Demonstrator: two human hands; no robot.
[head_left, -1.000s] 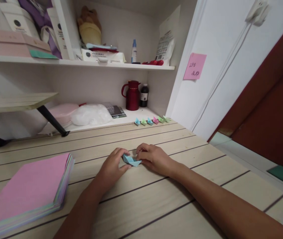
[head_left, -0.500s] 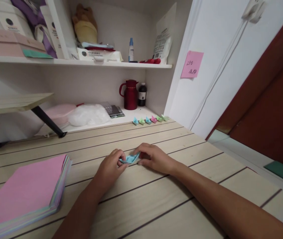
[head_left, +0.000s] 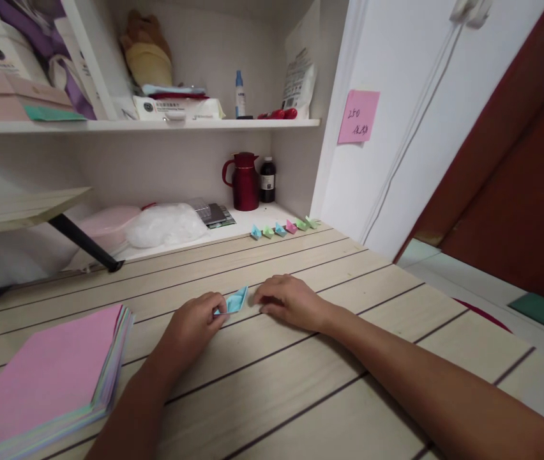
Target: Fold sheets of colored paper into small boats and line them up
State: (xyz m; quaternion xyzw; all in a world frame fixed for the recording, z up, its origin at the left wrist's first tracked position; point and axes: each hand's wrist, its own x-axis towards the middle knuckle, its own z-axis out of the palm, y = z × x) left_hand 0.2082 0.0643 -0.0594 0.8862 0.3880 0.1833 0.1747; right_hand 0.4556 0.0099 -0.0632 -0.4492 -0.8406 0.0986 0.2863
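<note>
A small blue folded paper boat [head_left: 235, 301] is pinched at its left end by my left hand [head_left: 198, 317], just over the table. Its pointed right end sticks up free. My right hand [head_left: 291, 301] is just right of the boat, apart from it, with fingers curved and a gap between thumb and fingers; nothing shows in it. Farther back, a row of several small paper boats [head_left: 280, 229] in blue, green and pink stands along the table's far edge.
A stack of coloured paper [head_left: 46, 377], pink on top, lies at the left of the wooden table [head_left: 272, 396]. Behind are a red thermos jug [head_left: 245, 182], a dark bottle [head_left: 267, 180] and a clear plastic bag [head_left: 166, 225]. A small raised stand [head_left: 23, 207] is at the left.
My right hand has let go of the blue boat. My left hand has moved a little left with it, and the boat is now tilted, right end up. The camera view has shifted slightly.
</note>
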